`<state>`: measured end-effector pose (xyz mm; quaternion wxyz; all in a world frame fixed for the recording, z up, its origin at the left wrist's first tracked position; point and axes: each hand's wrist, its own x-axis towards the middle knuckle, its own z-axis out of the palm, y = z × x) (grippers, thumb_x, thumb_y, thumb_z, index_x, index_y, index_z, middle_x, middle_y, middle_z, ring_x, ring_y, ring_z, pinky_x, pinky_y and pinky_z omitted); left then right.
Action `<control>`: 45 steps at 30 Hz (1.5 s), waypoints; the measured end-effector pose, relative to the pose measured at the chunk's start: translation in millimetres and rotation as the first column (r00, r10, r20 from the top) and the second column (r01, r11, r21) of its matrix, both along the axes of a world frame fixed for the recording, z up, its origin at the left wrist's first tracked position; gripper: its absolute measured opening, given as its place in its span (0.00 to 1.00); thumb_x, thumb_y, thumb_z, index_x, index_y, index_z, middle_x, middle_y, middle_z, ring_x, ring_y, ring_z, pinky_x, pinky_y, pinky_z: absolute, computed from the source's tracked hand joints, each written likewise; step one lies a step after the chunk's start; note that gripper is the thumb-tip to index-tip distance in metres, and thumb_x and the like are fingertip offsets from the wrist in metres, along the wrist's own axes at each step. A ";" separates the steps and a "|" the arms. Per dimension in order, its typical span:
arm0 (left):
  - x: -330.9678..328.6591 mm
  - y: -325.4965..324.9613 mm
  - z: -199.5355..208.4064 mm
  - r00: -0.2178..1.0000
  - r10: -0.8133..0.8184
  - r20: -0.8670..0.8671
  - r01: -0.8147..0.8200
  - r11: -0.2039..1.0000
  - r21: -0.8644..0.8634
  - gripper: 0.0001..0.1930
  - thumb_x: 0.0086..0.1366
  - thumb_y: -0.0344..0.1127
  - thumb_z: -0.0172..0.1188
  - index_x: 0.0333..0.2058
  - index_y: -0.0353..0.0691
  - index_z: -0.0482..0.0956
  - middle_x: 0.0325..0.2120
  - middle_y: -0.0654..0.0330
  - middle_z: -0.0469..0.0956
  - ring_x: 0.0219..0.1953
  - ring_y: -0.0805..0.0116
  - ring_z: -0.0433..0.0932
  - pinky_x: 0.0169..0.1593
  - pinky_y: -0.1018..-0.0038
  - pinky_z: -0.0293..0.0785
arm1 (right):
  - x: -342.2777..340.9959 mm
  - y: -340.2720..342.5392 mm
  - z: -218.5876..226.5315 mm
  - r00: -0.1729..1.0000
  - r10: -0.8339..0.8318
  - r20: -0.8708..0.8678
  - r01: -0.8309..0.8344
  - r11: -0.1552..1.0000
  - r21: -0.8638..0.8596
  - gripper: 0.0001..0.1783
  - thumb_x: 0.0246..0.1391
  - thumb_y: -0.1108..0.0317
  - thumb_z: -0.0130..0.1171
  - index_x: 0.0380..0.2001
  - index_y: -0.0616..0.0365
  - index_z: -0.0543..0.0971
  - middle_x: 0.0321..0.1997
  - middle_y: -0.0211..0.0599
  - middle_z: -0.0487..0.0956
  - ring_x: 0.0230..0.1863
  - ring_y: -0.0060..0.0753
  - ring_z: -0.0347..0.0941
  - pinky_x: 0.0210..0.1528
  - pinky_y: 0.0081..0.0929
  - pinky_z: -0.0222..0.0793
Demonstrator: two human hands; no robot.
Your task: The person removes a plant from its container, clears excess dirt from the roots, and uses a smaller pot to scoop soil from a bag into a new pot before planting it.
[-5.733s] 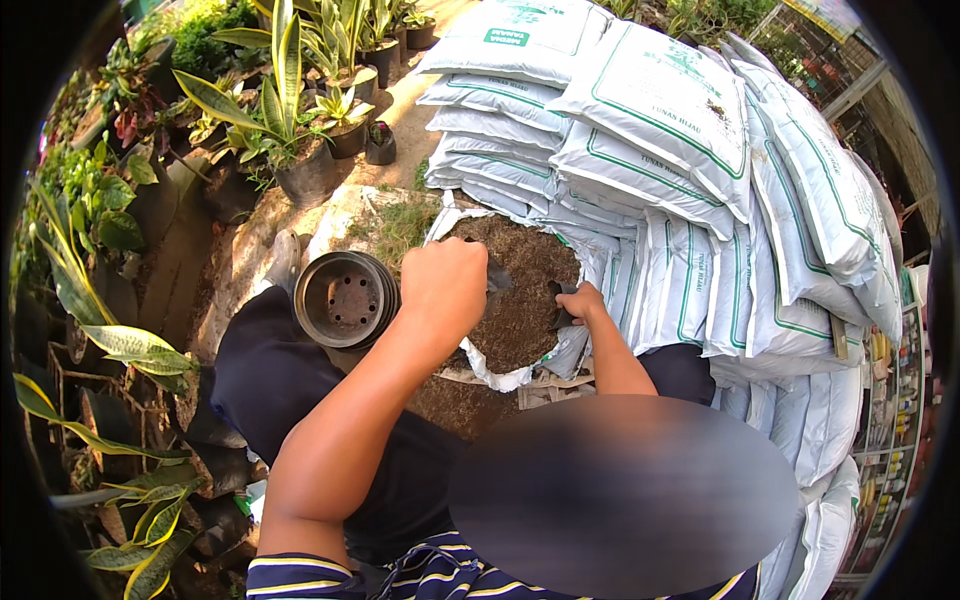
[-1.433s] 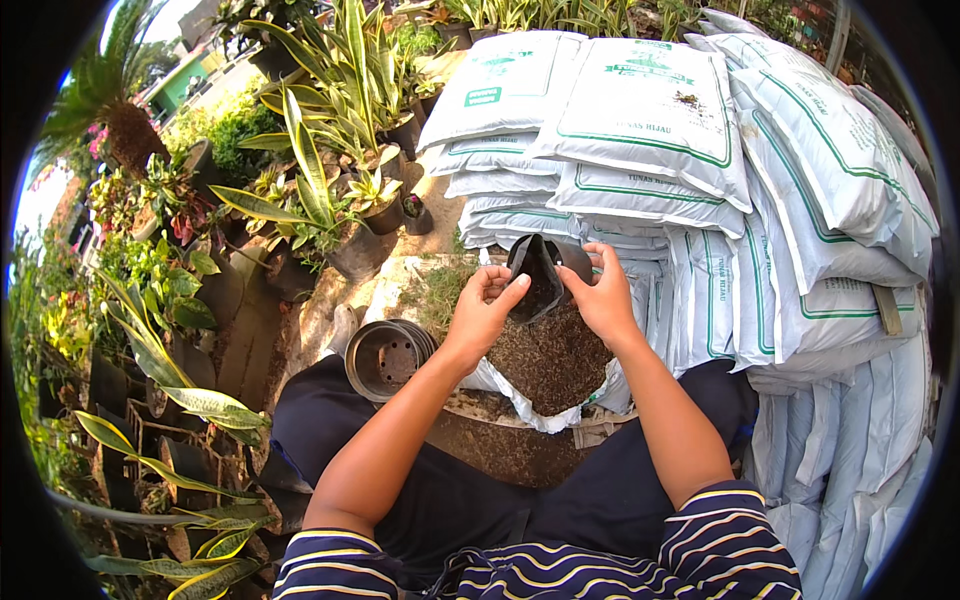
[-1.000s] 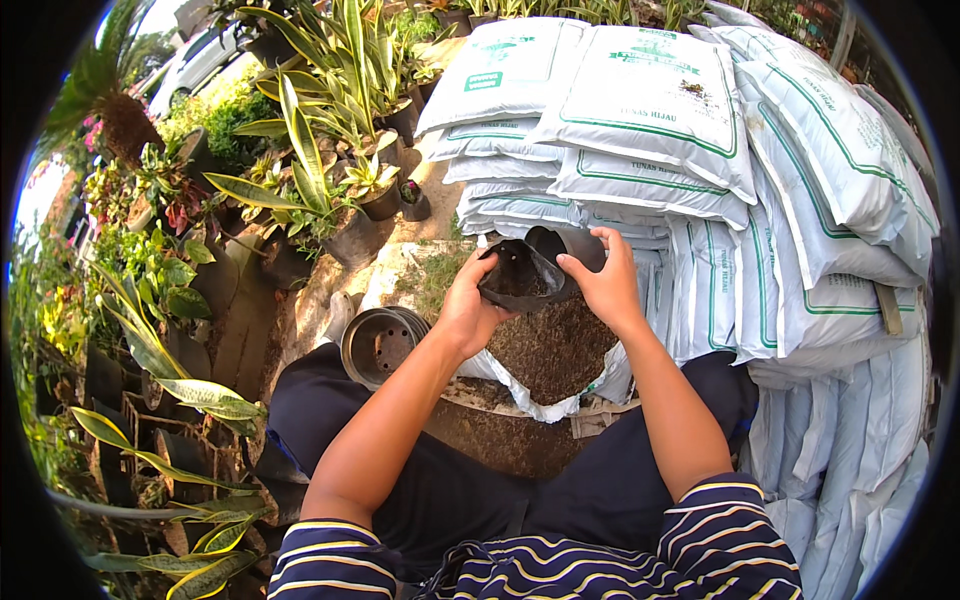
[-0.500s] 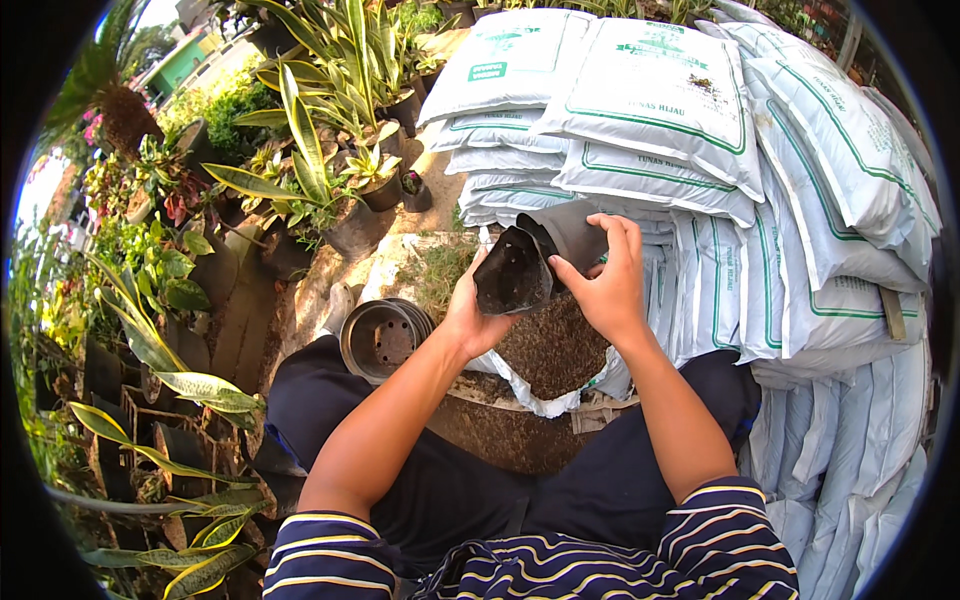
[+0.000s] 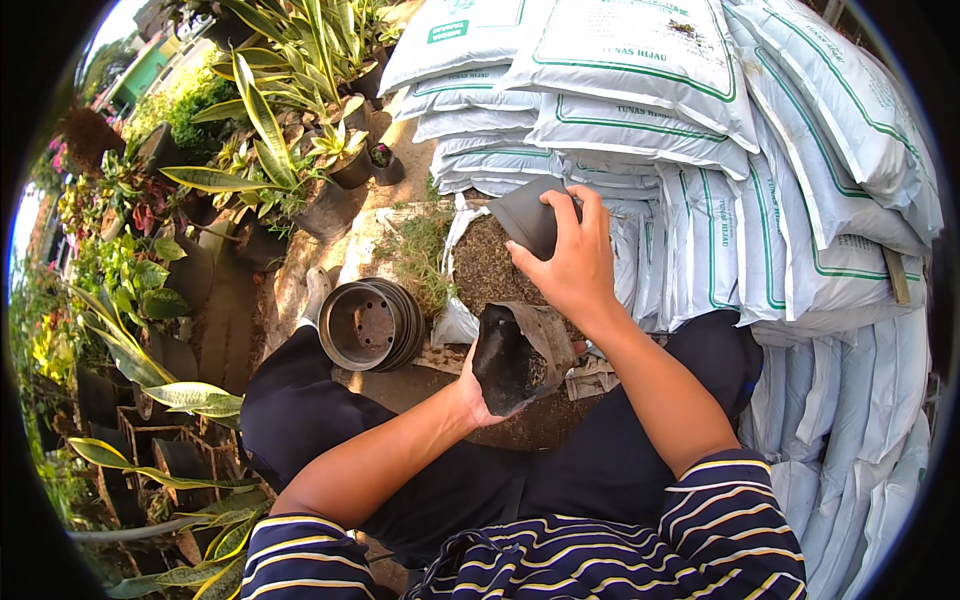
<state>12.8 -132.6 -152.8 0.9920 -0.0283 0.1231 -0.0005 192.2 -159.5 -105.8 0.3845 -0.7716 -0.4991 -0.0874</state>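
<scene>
My left hand [image 5: 476,392] is closed round a black plastic planting bag [image 5: 508,362], its mouth tilted up toward me. Dark, crumbly bits cling to its inner wall; how deep the contents go I cannot tell. Farther out, my right hand [image 5: 578,258] grips a small dark grey plastic pot [image 5: 530,215], fingers over its far side and thumb on the near side. The pot is tipped over brown soil [image 5: 482,262] in an opened white sack [image 5: 456,326], and its inside is hidden. Pot and bag are apart.
Nested black pots [image 5: 372,325] with drainage holes lie tilted left of the sack. White sacks with green print [image 5: 640,50] are piled high ahead and to the right. Potted snake plants [image 5: 265,130] and other greenery crowd the left. My bent legs flank the soil sack.
The pot was at the bag's mouth and is now apart from it, over the soil. My left hand has brought the bag down, nearer my body.
</scene>
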 end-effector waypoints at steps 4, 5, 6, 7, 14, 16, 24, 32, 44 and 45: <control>-2.0 -5.2 11.6 0.992 0.023 -0.121 -0.019 0.999 0.039 0.29 0.78 0.56 0.42 0.63 0.39 0.72 0.60 0.43 0.75 0.61 0.46 0.76 0.69 0.49 0.70 | 7.1 9.8 -14.0 0.999 0.004 -0.052 -0.007 0.998 -0.069 0.39 0.45 0.54 0.76 0.58 0.55 0.72 0.64 0.54 0.64 0.64 0.61 0.64 0.60 0.51 0.72; -4.0 -2.6 12.4 0.991 0.055 -0.126 -0.050 0.998 0.042 0.30 0.78 0.55 0.41 0.65 0.39 0.70 0.61 0.41 0.73 0.62 0.44 0.74 0.71 0.46 0.66 | 11.8 11.6 -17.8 0.998 0.000 -0.068 -0.006 0.997 -0.080 0.39 0.46 0.53 0.76 0.59 0.55 0.71 0.64 0.54 0.64 0.64 0.61 0.64 0.60 0.51 0.72; -5.9 0.7 13.0 0.988 0.089 -0.130 -0.083 0.995 0.046 0.30 0.78 0.55 0.41 0.67 0.40 0.68 0.62 0.40 0.71 0.63 0.43 0.72 0.72 0.43 0.63 | 16.7 13.3 -22.5 0.997 -0.002 -0.083 -0.006 0.996 -0.090 0.40 0.46 0.53 0.76 0.59 0.55 0.71 0.64 0.55 0.63 0.65 0.61 0.64 0.61 0.52 0.71; -5.9 5.5 13.4 0.989 0.109 -0.102 -0.102 0.992 0.072 0.31 0.78 0.56 0.40 0.65 0.38 0.70 0.60 0.41 0.72 0.64 0.41 0.71 0.72 0.38 0.61 | 23.1 14.0 -28.5 0.996 -0.036 -0.085 0.024 0.989 -0.143 0.42 0.46 0.52 0.76 0.62 0.54 0.70 0.63 0.56 0.65 0.65 0.63 0.64 0.63 0.53 0.70; -4.5 62.5 11.8 0.823 0.474 -0.315 -0.290 0.826 0.484 0.28 0.79 0.58 0.38 0.57 0.43 0.76 0.54 0.52 0.80 0.56 0.52 0.79 0.64 0.50 0.74 | 72.9 11.4 -62.2 0.950 -0.290 -0.118 0.125 0.696 -0.707 0.47 0.46 0.48 0.75 0.65 0.59 0.69 0.65 0.66 0.70 0.64 0.67 0.69 0.65 0.50 0.69; -5.9 74.1 10.6 0.790 0.515 -0.333 -0.302 0.800 0.518 0.28 0.79 0.58 0.39 0.57 0.44 0.77 0.55 0.54 0.80 0.57 0.55 0.78 0.64 0.54 0.73 | 90.1 5.6 -86.5 0.941 -0.323 -0.106 0.117 0.600 -0.791 0.49 0.47 0.45 0.74 0.66 0.61 0.68 0.64 0.66 0.71 0.64 0.66 0.70 0.66 0.48 0.68; -3.0 82.4 25.0 0.763 0.545 -0.347 -0.300 0.775 0.557 0.29 0.79 0.60 0.37 0.56 0.46 0.79 0.57 0.59 0.79 0.57 0.58 0.77 0.64 0.57 0.71 | 73.3 0.3 -155.2 0.832 -0.545 -0.108 0.222 0.503 -0.835 0.52 0.49 0.40 0.71 0.67 0.66 0.66 0.63 0.64 0.74 0.68 0.62 0.67 0.68 0.48 0.67; -1.7 94.9 32.7 0.741 0.597 -0.307 -0.365 0.742 0.563 0.32 0.80 0.62 0.35 0.59 0.44 0.77 0.59 0.57 0.78 0.60 0.59 0.75 0.67 0.56 0.66 | 34.5 15.6 -91.5 0.963 -0.267 -0.042 0.157 0.680 -0.717 0.45 0.43 0.57 0.80 0.63 0.55 0.70 0.66 0.56 0.66 0.68 0.64 0.62 0.63 0.56 0.72; 5.2 94.7 60.0 0.725 0.638 -0.259 -0.420 0.708 0.567 0.31 0.80 0.61 0.34 0.56 0.43 0.77 0.56 0.59 0.79 0.58 0.63 0.76 0.65 0.59 0.68 | -15.0 7.6 -147.8 0.861 0.297 0.413 -0.036 0.845 -0.534 0.38 0.48 0.81 0.65 0.64 0.48 0.70 0.72 0.55 0.60 0.74 0.69 0.56 0.64 0.51 0.71; 7.4 93.4 65.0 0.732 0.638 -0.241 -0.431 0.707 0.561 0.30 0.80 0.60 0.34 0.56 0.43 0.77 0.55 0.59 0.79 0.57 0.63 0.76 0.65 0.59 0.68 | -7.2 6.3 -150.5 0.878 0.263 0.399 -0.025 0.859 -0.511 0.38 0.48 0.81 0.65 0.63 0.47 0.70 0.72 0.56 0.59 0.73 0.70 0.56 0.61 0.50 0.76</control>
